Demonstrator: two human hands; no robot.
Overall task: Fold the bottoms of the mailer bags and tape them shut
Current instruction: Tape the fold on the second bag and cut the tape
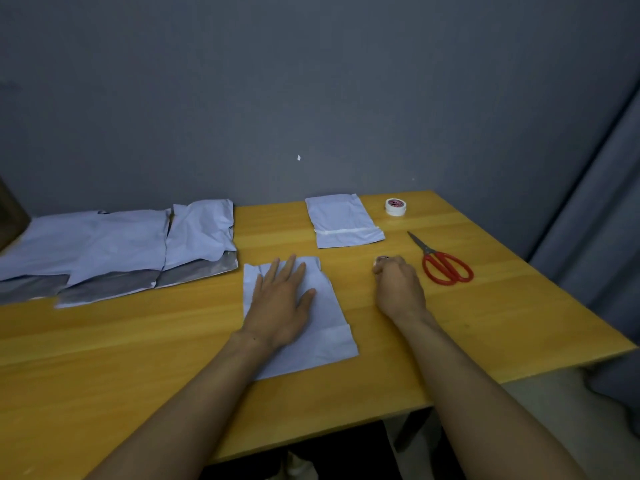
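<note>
Fingers of my left hand (282, 299) lie straight and spread, pressing flat a smooth white plastic mailer bag (332, 320) near the middle of the wooden table (138, 341). My right hand (398, 285) rests just right of it, fingers curled under; whether they pinch anything I cannot tell. One taped mailer (341, 216) lies farther off, with one white tape roll (395, 206) to its right and one pair of red-handled scissors (446, 265) nearer, at right. Crumpled mailers (121, 247) with silvery flaps overlap at far left, three showing.

Nothing readable is to be found here, tbh. Some pink-and-red print can be seen inside the core of the white tape roll (395, 206), but the lettering is too small and blurred to be made out. No numbers can be read either.
</note>
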